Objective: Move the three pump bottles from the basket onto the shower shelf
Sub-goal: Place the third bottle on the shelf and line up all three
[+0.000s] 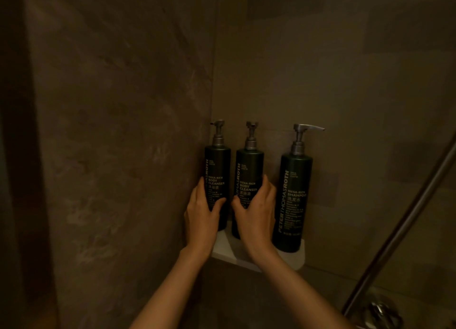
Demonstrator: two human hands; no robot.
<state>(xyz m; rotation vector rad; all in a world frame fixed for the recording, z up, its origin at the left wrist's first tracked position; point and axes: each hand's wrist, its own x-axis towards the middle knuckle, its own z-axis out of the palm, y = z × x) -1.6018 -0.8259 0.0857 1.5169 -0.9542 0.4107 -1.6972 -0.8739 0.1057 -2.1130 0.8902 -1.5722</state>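
In a dim brown stone-tiled shower corner (118, 106), a white corner shelf (299, 257) carries three upright dark green pump bottles labelled Peter Thomas Roth. Farthest right on the shelf stands the "Mega-Rich Shampoo" bottle (293, 200), untouched. The left hand (201, 212) grasps the leftmost "Body Cleanser" bottle (218, 170); the right hand (255, 212) grasps the middle "Body Cleanser" bottle (249, 170), both directly ahead. The basket is not visible.

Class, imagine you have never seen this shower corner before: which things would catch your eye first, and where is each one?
Three dark pump bottles stand upright in a row on the white corner shelf. The left hand grips the left body cleanser bottle by the corner, and the right hand grips the middle body cleanser bottle. The shampoo bottle stands free at the right, its spout pointing right.
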